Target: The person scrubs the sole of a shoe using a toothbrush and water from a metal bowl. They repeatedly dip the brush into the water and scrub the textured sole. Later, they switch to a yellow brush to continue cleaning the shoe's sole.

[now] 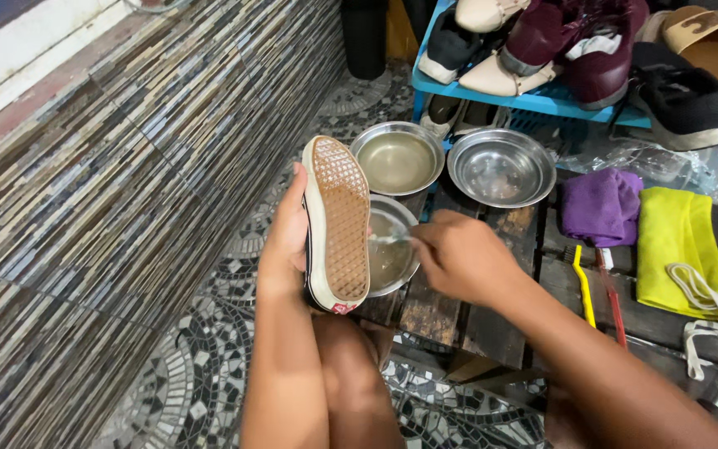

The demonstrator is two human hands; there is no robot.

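Head view, looking down. The left hand (286,241) grips a sneaker (336,223) from its far side, fingers closed around the upper and thumb lying along the white rubber edge, so that the tan waffle-patterned sole faces the camera and the shoe stands on its side, toe pointing away. The right hand (459,256) is closed around a small brush (388,239), whose pale, blurred head sits just beside the sole and over a steel bowl (390,259) holding cloudy water. Two further round steel bowls (398,157) (501,167) stand beyond it, the left one filled with yellowish liquid, the right one nearly dry and shiny. All three rest on a dark, weathered wooden pallet (459,312). To the right lie a crumpled purple cloth (600,205), a flat yellow-green cloth (676,248) and a loose white shoelace (704,308). A blue rack (542,103) of mixed shoes stands behind; mosaic floor tiles (201,366) and a striped stone wall (101,199) fill the left.
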